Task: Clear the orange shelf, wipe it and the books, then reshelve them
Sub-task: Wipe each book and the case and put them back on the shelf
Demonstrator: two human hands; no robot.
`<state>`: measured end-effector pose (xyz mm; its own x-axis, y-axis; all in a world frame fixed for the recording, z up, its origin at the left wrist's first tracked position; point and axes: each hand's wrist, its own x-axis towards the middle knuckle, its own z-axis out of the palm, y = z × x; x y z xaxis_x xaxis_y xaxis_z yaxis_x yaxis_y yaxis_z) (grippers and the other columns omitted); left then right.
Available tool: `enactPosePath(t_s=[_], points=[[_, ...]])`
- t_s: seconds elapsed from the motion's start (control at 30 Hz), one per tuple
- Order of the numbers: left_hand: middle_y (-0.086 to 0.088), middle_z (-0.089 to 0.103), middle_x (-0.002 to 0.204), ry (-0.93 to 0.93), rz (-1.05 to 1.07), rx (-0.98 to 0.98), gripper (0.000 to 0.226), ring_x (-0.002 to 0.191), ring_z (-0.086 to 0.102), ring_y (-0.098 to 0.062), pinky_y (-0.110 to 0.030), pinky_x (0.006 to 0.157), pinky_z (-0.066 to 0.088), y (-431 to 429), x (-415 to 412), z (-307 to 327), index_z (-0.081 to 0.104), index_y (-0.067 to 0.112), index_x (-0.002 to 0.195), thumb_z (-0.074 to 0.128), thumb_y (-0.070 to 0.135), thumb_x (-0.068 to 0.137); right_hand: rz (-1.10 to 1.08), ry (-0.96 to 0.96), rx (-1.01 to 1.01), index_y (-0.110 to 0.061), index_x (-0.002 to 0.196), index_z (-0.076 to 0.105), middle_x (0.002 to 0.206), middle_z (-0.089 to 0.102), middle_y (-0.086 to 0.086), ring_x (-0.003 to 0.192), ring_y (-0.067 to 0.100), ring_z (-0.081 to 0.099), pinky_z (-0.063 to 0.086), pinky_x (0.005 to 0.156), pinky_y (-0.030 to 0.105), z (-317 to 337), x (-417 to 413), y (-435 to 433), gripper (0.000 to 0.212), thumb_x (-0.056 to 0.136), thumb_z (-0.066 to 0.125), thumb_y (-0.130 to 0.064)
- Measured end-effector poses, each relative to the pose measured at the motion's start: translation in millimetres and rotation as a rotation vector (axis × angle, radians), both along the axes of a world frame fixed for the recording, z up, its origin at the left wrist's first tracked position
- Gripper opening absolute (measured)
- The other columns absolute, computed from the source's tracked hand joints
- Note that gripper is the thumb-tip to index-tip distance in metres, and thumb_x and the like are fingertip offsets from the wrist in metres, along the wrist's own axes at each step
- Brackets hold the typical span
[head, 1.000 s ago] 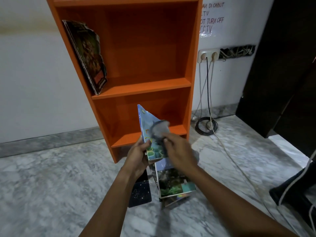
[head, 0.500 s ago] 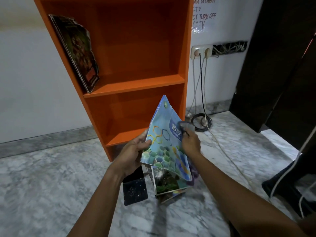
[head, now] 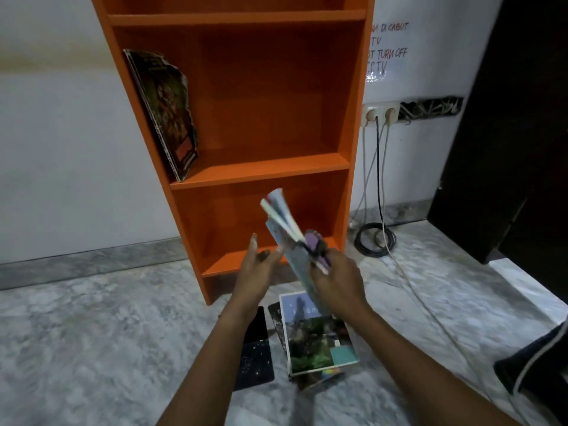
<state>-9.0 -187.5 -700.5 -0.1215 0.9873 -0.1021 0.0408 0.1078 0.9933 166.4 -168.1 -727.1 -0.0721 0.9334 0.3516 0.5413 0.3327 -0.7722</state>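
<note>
The right hand [head: 335,281] is gripping a thin blue book [head: 284,229] near its lower edge, together with a small purple cloth [head: 313,244] that is pressed against the cover by the fingers. The book is standing tilted, edge-on to the camera, in front of the lowest compartment. The left hand [head: 258,272] is open, its fingers spread, and the fingertips are just beside the book's left face; I cannot tell if they are touching it.

The orange shelf [head: 246,167] is standing against the white wall on the marble floor [head: 92,333]. A dark book [head: 166,112] is leaning against the left wall of its middle compartment. On the floor under the hands a small pile of books [head: 316,342] is lying, and a dark starry book [head: 255,358] is lying just to its left. A coiled black cable [head: 375,238] is lying near the shelf's right side.
</note>
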Motion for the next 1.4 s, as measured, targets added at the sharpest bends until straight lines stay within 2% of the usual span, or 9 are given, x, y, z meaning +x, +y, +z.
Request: enactPosePath(t_s=[0.1,0.23,0.37,0.5,0.77,0.97,1.1,1.27,1.4], points=[[-0.022,0.066,0.124,-0.571,0.016,-0.128,0.081,0.101,0.071,-0.038,-0.055,0.089,0.056,-1.4,4.3,15.2,0.037,0.020,0.146,0.071,0.060,0.083,0.092,-0.337,0.294,-0.029,0.108,0.055,0.097,0.058,-0.007,0.089,0.023,0.053,0.045,0.060,0.039,-21.9,-21.7,-33.1,0.033,0.080,0.065,-0.015],[-0.018,0.074,0.102,-0.610,0.227,-0.134,0.045,0.078,0.073,-0.027,-0.037,0.063,0.057,-12.5,-3.8,3.9,0.059,0.008,0.123,0.044,0.047,0.104,0.247,-0.368,0.245,-0.034,0.143,0.044,0.134,0.050,-0.004,0.120,0.020,0.049,0.051,0.089,0.039,-51.4,-40.5,-57.2,0.052,0.092,0.055,-0.034],[-0.017,0.077,0.100,-0.694,0.033,-0.162,0.047,0.086,0.076,-0.029,-0.040,0.074,0.063,-23.7,4.8,-8.3,0.071,0.005,0.111,0.042,0.042,0.105,0.304,-0.049,0.000,-0.053,0.156,0.011,0.165,0.013,-0.017,0.154,0.006,0.009,0.015,0.125,0.037,-35.7,-49.2,-57.7,0.060,0.100,0.033,-0.054],[-0.014,0.077,0.104,-0.649,-0.149,-0.132,0.041,0.092,0.076,-0.029,-0.047,0.091,0.059,-35.0,22.8,-10.7,0.082,0.012,0.100,0.045,0.030,0.101,0.047,0.145,-0.020,-0.035,0.159,0.021,0.167,0.025,-0.003,0.155,0.020,0.020,0.024,0.124,0.049,-3.8,-47.7,-24.4,0.057,0.106,0.040,-0.040],[-0.021,0.066,0.130,-0.706,-0.101,-0.046,0.050,0.115,0.067,-0.037,-0.046,0.090,0.060,-34.8,2.4,3.6,0.057,0.003,0.137,0.036,0.037,0.107,-0.103,0.350,-0.369,-0.011,0.106,0.065,0.098,0.066,0.017,0.089,0.031,0.059,0.042,0.071,0.040,4.0,-31.6,11.0,0.041,0.107,0.042,-0.044],[-0.017,0.068,0.129,-0.742,-0.026,0.047,0.047,0.113,0.069,-0.033,-0.045,0.088,0.060,-29.4,-33.9,17.3,0.062,0.009,0.131,0.035,0.039,0.107,-0.063,0.658,-0.852,-0.013,0.115,0.073,0.113,0.075,0.012,0.109,0.034,0.068,0.052,0.097,0.047,-69.3,-16.1,4.7,0.060,0.083,0.070,-0.063],[-0.015,0.071,0.125,-0.684,0.060,0.059,0.051,0.112,0.070,-0.032,-0.044,0.086,0.061,-28.8,-51.2,14.9,0.065,0.009,0.130,0.037,0.044,0.106,0.161,0.809,-0.838,-0.013,0.123,0.070,0.114,0.076,0.012,0.106,0.034,0.071,0.053,0.091,0.047,-41.3,-1.9,2.7,0.031,0.101,0.060,-0.033],[-0.012,0.072,0.121,-0.435,0.403,0.034,0.035,0.102,0.072,-0.028,-0.037,0.075,0.059,-15.6,-77.0,0.3,0.070,0.014,0.118,0.056,0.041,0.101,0.377,0.497,-0.618,-0.013,0.112,0.072,0.109,0.078,0.003,0.100,0.024,0.075,0.059,0.090,0.046,0.5,8.8,12.8,0.026,0.086,0.078,-0.016],[-0.010,0.057,0.126,0.058,0.686,-0.115,0.064,0.104,0.058,-0.029,-0.037,0.082,0.047,-18.1,-58.2,-11.0,0.041,0.014,0.135,0.072,0.044,0.087,0.243,0.362,-0.332,-0.016,0.084,0.059,0.063,0.064,-0.010,0.059,0.013,0.063,0.050,0.064,0.036,14.2,-17.1,4.1,0.022,0.086,0.081,-0.014]])
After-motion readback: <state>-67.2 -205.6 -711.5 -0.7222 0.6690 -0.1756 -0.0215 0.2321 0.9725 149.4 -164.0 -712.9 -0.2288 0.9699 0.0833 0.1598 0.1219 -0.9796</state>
